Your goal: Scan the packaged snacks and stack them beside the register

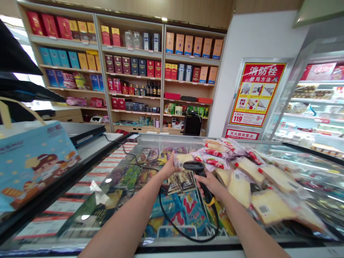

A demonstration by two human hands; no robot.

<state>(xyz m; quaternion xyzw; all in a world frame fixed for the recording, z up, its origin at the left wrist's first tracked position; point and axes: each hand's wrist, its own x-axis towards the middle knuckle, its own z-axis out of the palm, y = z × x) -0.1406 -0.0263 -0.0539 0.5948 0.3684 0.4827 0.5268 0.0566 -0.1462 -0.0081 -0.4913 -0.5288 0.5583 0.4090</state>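
Left hand point(169, 167) forward, right hand point(213, 185) around scanner point(194, 166)

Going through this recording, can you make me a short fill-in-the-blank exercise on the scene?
1. The right hand grips a barcode scanner coloured ____.
2. In the picture, the wrapped bread packet in the left hand appears to the ____ of the scanner's head.
3. The poster shows the large three-digit number ____.
4. The bag at the picture's left edge is mainly light ____.

Missing words: black; left; 119; blue.
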